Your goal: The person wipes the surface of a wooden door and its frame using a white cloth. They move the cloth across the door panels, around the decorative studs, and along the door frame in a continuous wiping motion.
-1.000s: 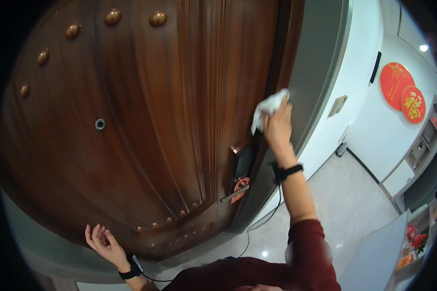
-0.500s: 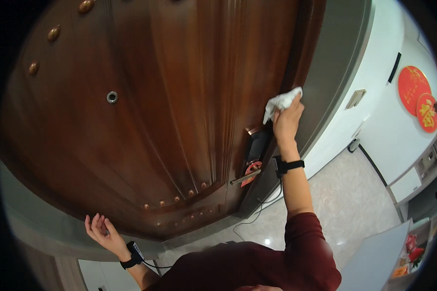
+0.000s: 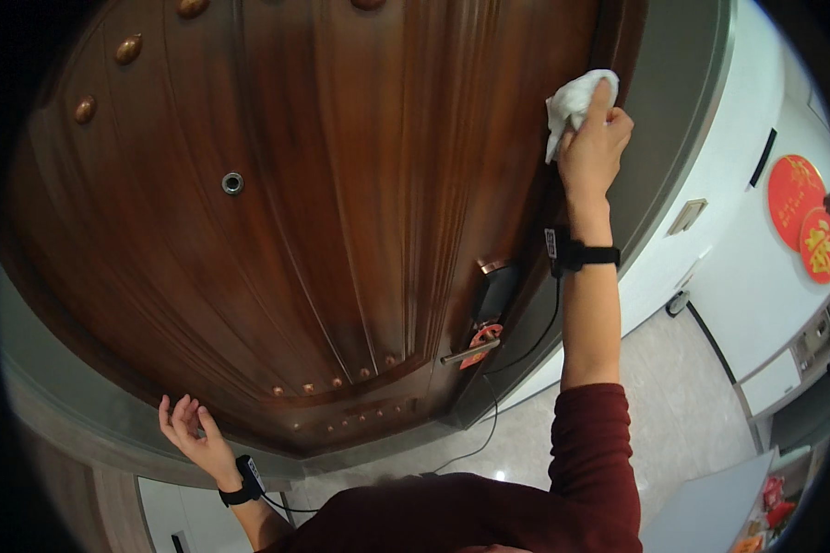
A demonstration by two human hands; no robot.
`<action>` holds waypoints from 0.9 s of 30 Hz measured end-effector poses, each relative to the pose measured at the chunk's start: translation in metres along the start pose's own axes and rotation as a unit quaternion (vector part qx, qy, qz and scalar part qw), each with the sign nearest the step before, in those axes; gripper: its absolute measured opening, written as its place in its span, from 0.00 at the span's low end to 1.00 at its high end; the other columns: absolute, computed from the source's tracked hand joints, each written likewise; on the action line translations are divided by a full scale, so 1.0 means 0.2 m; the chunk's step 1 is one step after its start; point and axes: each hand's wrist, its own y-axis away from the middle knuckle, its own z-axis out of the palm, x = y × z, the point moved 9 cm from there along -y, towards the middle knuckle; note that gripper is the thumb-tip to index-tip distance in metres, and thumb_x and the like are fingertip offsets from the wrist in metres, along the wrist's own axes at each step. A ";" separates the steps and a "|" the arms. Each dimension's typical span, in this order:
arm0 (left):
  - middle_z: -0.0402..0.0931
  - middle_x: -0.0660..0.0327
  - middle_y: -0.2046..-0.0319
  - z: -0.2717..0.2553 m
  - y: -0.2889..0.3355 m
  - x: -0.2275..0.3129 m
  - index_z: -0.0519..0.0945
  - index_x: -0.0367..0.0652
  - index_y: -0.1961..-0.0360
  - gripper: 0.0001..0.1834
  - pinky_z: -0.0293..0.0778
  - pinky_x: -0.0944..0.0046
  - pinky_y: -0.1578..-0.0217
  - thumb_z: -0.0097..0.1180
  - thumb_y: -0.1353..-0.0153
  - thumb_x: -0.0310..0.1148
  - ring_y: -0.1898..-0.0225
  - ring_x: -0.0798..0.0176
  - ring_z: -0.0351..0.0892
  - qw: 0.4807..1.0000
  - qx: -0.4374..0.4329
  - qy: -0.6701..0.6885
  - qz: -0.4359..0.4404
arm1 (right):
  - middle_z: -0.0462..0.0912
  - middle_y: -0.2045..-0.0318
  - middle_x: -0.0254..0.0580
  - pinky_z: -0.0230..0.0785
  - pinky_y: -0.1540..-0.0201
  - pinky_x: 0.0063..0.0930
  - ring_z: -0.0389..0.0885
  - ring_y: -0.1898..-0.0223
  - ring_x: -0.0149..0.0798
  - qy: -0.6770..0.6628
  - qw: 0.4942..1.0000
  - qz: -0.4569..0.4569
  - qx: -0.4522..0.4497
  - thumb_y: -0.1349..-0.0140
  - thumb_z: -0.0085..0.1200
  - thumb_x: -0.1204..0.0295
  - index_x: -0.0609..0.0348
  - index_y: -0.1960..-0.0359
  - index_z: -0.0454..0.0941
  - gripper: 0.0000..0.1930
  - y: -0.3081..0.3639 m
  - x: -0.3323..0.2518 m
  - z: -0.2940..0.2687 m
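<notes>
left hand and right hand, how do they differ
The right hand holds a white cloth, while the left hand is empty and loosely open. The right hand is high in the view, near the door's right edge; the left hand is low. Each wears a black wristband.

I see clear passage for a hand across the middle of the door (image 3: 360,212), past the small peephole (image 3: 233,183). Near the right edge, the handle (image 3: 466,353) juts out below the right hand (image 3: 592,152) and a cable (image 3: 495,419) dangles beside it; domed studs (image 3: 129,49) bulge high toward the left edge.
</notes>
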 end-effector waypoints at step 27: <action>0.61 0.54 0.34 -0.06 0.04 -0.05 0.78 0.36 0.49 0.11 0.76 0.64 0.46 0.54 0.31 0.21 0.50 0.64 0.78 1.000 0.018 -0.018 -0.019 | 0.63 0.42 0.60 0.58 0.38 0.58 0.63 0.42 0.65 -0.170 0.972 -0.124 -0.108 0.52 0.65 0.59 0.47 0.35 0.72 0.38 0.43 -0.68 0.02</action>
